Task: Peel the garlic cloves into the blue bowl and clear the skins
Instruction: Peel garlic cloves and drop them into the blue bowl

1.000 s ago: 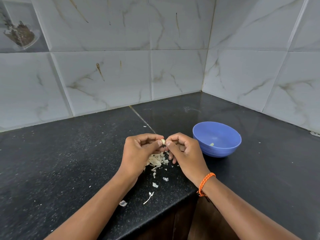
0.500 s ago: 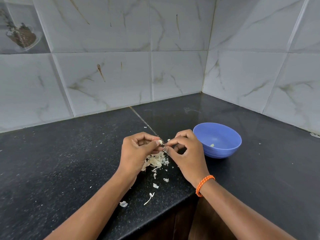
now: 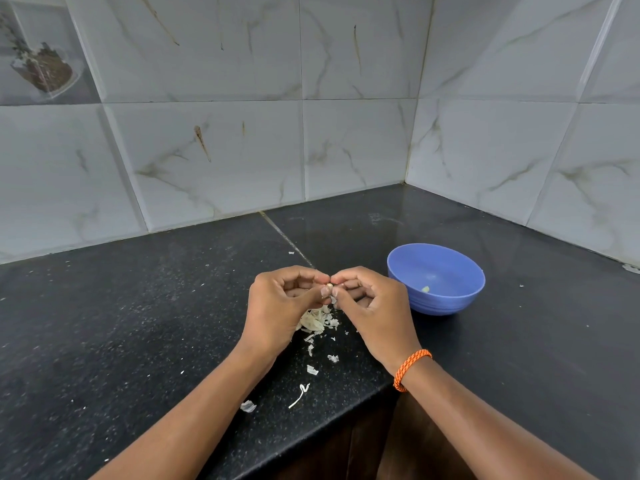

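Black stone desk (image 3: 138, 323) under both hands. Left hand (image 3: 280, 306) and right hand (image 3: 374, 310) meeting fingertip to fingertip, both pinching one garlic clove (image 3: 329, 287) just above the pile of skins (image 3: 317, 322). Blue bowl (image 3: 450, 303) just right of the right hand, one peeled clove (image 3: 425, 289) inside.

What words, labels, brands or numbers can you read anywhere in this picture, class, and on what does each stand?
None: no readable text shows anywhere.
The blue bowl, black counter, wall tiles and orange wristband carry no lettering.
The decorated tile at upper left shows a picture, not words.
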The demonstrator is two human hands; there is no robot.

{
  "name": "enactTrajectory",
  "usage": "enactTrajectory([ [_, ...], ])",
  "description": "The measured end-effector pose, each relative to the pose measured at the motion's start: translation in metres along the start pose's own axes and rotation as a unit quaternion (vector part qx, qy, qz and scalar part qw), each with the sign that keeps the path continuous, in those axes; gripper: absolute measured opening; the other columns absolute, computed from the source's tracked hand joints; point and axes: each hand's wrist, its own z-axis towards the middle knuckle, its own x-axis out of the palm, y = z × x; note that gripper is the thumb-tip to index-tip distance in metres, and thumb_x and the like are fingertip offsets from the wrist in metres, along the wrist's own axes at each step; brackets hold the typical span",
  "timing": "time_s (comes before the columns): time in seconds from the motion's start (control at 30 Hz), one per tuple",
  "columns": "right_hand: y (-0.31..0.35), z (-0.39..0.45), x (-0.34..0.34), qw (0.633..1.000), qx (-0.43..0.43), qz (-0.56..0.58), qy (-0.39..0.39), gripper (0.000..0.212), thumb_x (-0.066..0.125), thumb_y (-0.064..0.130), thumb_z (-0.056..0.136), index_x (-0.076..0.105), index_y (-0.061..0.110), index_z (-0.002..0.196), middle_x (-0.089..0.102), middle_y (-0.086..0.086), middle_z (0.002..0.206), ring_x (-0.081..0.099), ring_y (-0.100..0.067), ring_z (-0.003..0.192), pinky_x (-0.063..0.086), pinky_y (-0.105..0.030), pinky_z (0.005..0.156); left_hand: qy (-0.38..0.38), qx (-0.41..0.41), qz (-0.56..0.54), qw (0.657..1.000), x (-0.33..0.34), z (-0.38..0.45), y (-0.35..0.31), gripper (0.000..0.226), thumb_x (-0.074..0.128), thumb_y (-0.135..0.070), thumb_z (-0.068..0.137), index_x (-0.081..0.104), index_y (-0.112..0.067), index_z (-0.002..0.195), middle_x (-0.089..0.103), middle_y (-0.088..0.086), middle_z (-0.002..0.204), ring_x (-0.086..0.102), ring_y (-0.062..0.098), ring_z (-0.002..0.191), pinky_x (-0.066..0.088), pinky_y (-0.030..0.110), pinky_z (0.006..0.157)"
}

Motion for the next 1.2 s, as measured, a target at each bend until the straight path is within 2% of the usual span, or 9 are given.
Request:
enactTrajectory([
  [0.2, -0.0006, -0.0003, 0.001, 1.0, 0.01, 0.014, -0.005, 0.007, 0.078, 0.006, 0.095, 0.081, 0.012, 0.098, 0.079, 0.005, 0.081, 0.078, -0.01, 0.077, 0.064, -0.026, 0.07, -0.003, -0.01, -0.014, 1.0, 0.0025, -0.0012, 0.001, 0.013, 0.088, -0.005, 0.085, 0.083, -0.002, 0.097, 0.082, 0.017, 0.086, 0.082, 0.036, 0.083, 0.068, 0.038, 0.081],
  [0.4, 0.0001, 0.0011, 0.0014, 1.0, 0.014, 0.025, 0.005, 0.005, 0.076, 0.008, 0.096, 0.08, 0.011, 0.096, 0.079, 0.003, 0.08, 0.079, -0.013, 0.077, 0.067, -0.036, 0.07, 0.003, -0.005, -0.026, 1.0, 0.0027, -0.0023, -0.0001, 0.007, 0.086, 0.0, 0.085, 0.083, -0.002, 0.092, 0.081, 0.018, 0.084, 0.082, 0.033, 0.079, 0.066, 0.03, 0.074],
  [0.57, -0.0042, 0.0008, 0.002, 1.0, 0.014, 0.011, 0.009, 0.009, 0.072, 0.006, 0.098, 0.078, 0.013, 0.097, 0.078, 0.003, 0.082, 0.078, -0.015, 0.078, 0.067, -0.04, 0.07, 0.023, -0.014, -0.028, 0.999, 0.0012, -0.0017, -0.0006, 0.009, 0.086, -0.004, 0.085, 0.082, -0.001, 0.093, 0.081, 0.02, 0.084, 0.081, 0.034, 0.079, 0.068, 0.034, 0.077],
  [0.63, -0.0058, 0.0002, 0.0014, 1.0, 0.012, 0.006, 0.009, 0.012, 0.069, 0.005, 0.099, 0.078, 0.015, 0.099, 0.077, 0.005, 0.085, 0.078, -0.015, 0.08, 0.067, -0.037, 0.072, 0.025, -0.019, -0.025, 0.999, 0.0002, -0.0009, -0.0002, 0.01, 0.087, -0.005, 0.086, 0.082, -0.003, 0.094, 0.081, 0.02, 0.085, 0.081, 0.035, 0.079, 0.068, 0.035, 0.076],
  [0.77, -0.0039, 0.0, 0.0009, 0.999, -0.02, -0.03, 0.022, 0.01, 0.075, 0.012, 0.099, 0.078, 0.017, 0.107, 0.077, 0.01, 0.093, 0.075, -0.008, 0.087, 0.062, -0.021, 0.073, 0.014, -0.013, -0.014, 1.0, -0.002, 0.0003, -0.0003, 0.014, 0.088, -0.008, 0.087, 0.08, -0.004, 0.098, 0.081, 0.019, 0.086, 0.081, 0.039, 0.081, 0.068, 0.042, 0.078],
  [0.87, -0.0013, 0.0005, 0.0004, 0.996, -0.06, -0.057, 0.024, 0.013, 0.078, 0.017, 0.098, 0.078, 0.018, 0.111, 0.077, 0.01, 0.098, 0.075, -0.006, 0.09, 0.061, -0.019, 0.074, 0.007, -0.011, -0.016, 1.0, -0.0032, 0.0007, -0.0006, 0.012, 0.086, -0.006, 0.088, 0.08, -0.004, 0.099, 0.081, 0.019, 0.085, 0.081, 0.038, 0.081, 0.068, 0.045, 0.082],
  [0.97, -0.0001, -0.0001, -0.0007, 0.997, -0.053, -0.047, 0.012, 0.012, 0.079, 0.017, 0.097, 0.078, 0.018, 0.109, 0.078, 0.012, 0.092, 0.075, -0.004, 0.087, 0.061, -0.018, 0.075, 0.008, -0.004, -0.021, 1.0, -0.002, 0.0001, -0.0017, 0.012, 0.085, -0.006, 0.089, 0.084, -0.004, 0.1, 0.082, 0.016, 0.089, 0.081, 0.034, 0.085, 0.067, 0.045, 0.086],
  [1.1, -0.0002, -0.0003, 0.0, 0.999, -0.003, 0.02, -0.04, 0.008, 0.077, 0.009, 0.096, 0.078, 0.015, 0.101, 0.078, 0.006, 0.085, 0.078, -0.015, 0.079, 0.066, -0.033, 0.073, 0.034, 0.015, -0.003, 0.999, 0.0033, -0.0037, -0.0016, 0.024, 0.088, -0.006, 0.086, 0.085, -0.012, 0.108, 0.084, 0.007, 0.101, 0.082, 0.026, 0.094, 0.065, 0.036, 0.089],
  [1.2, 0.0033, -0.002, 0.0013, 0.996, 0.019, 0.071, -0.042, 0.008, 0.075, 0.003, 0.096, 0.077, 0.011, 0.098, 0.079, -0.001, 0.083, 0.078, -0.02, 0.075, 0.067, -0.037, 0.07, 0.01, 0.03, 0.032, 0.999, 0.0051, -0.0032, 0.0024, 0.024, 0.091, -0.011, 0.085, 0.085, -0.016, 0.107, 0.084, 0.004, 0.099, 0.082, 0.025, 0.092, 0.066, 0.043, 0.09],
])
